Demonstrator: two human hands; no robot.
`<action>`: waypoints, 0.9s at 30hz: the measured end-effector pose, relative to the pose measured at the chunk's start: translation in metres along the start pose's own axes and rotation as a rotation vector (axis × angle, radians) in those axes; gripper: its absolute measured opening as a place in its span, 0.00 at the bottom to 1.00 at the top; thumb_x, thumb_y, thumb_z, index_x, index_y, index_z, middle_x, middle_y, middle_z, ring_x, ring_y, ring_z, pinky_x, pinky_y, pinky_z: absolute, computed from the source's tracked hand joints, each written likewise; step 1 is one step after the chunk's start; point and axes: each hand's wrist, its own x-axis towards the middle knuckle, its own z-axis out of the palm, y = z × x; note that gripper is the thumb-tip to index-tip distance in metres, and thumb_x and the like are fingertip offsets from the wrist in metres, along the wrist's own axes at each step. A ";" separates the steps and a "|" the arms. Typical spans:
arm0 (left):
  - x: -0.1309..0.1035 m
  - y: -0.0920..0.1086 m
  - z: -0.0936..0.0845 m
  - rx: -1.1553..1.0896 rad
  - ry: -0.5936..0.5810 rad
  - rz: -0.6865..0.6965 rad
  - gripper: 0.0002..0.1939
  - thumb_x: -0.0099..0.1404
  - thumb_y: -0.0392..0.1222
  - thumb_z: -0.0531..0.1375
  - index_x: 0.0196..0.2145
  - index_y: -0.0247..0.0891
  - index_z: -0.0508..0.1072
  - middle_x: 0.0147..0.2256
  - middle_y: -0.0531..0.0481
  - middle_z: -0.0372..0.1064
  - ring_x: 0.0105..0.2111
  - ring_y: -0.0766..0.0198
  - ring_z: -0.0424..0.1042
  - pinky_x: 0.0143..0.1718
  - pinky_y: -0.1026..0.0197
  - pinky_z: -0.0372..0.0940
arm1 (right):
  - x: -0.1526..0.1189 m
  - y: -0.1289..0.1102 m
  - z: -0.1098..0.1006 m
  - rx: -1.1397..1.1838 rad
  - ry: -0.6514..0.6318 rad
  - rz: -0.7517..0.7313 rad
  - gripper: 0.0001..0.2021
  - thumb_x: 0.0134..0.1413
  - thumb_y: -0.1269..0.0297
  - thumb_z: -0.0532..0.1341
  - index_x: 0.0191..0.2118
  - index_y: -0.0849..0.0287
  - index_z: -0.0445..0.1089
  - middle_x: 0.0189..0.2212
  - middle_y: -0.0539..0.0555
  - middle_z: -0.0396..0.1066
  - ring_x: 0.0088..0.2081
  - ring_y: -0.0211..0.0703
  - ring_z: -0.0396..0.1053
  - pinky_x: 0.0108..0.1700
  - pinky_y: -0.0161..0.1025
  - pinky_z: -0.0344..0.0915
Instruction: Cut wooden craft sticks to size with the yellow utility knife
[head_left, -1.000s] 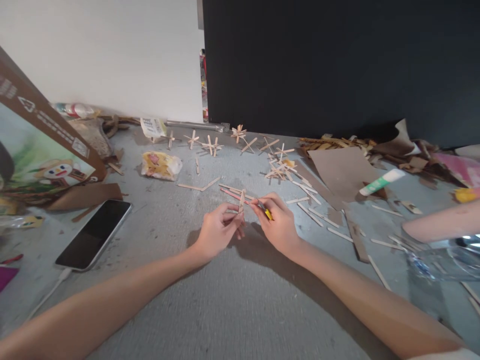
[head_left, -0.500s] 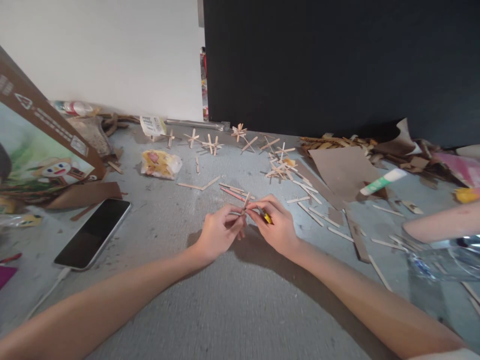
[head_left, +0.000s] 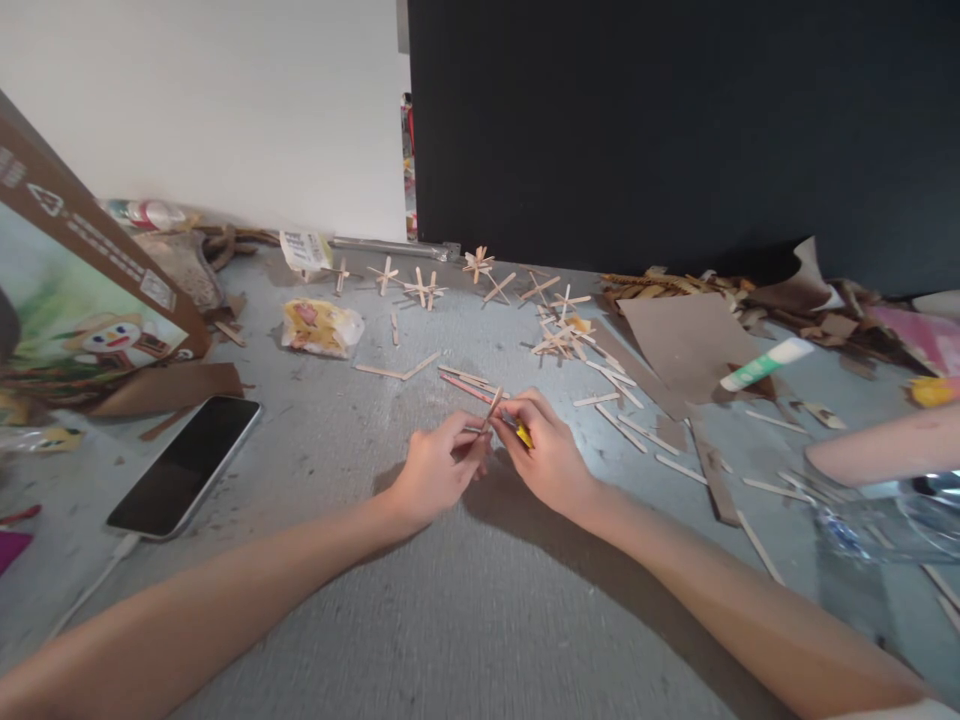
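Note:
My left hand (head_left: 440, 464) is closed, pinching a thin wooden craft stick (head_left: 494, 405) that points up and away. The fingertips of my right hand (head_left: 551, 452) meet the stick from the other side. Tucked in the fingers of that hand is a small yellow object (head_left: 523, 434), mostly hidden, so its kind does not show. Just beyond the hands lie several loose craft sticks and a reddish stick (head_left: 463, 386). Two sticks in a shallow V (head_left: 403, 374) rest farther left.
Crossed-stick pieces (head_left: 420, 288) stand along the back, with a stick pile (head_left: 559, 338) at right. A yellow packet (head_left: 321, 328), phone (head_left: 184, 468), printed carton (head_left: 112, 270), cardboard sheet (head_left: 682, 345) and glue stick (head_left: 766, 364) lie around. Another person's arm (head_left: 892, 445) reaches in from the right.
The fingers of my right hand have shifted slightly at the stick, and the yellow object has moved a little to the left. Everything else looks the same.

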 end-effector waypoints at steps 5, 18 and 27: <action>-0.001 0.002 -0.001 0.045 -0.002 0.017 0.09 0.73 0.46 0.57 0.43 0.39 0.71 0.26 0.51 0.78 0.22 0.65 0.76 0.25 0.65 0.68 | -0.003 -0.001 0.001 -0.032 -0.043 0.045 0.03 0.73 0.65 0.55 0.45 0.52 0.65 0.41 0.55 0.69 0.35 0.44 0.72 0.33 0.40 0.68; 0.010 -0.002 -0.001 -0.270 0.082 -0.137 0.15 0.68 0.54 0.64 0.39 0.39 0.70 0.23 0.54 0.75 0.19 0.64 0.75 0.22 0.63 0.71 | -0.006 0.005 0.000 -0.028 -0.012 -0.025 0.05 0.70 0.67 0.58 0.47 0.50 0.65 0.42 0.54 0.70 0.39 0.45 0.75 0.36 0.40 0.71; 0.010 0.005 -0.002 -0.352 0.153 -0.164 0.18 0.64 0.56 0.67 0.38 0.37 0.73 0.24 0.53 0.74 0.20 0.66 0.74 0.21 0.64 0.69 | -0.010 0.028 -0.001 -0.039 0.105 -0.058 0.06 0.68 0.67 0.61 0.47 0.49 0.70 0.39 0.53 0.71 0.37 0.44 0.73 0.38 0.40 0.71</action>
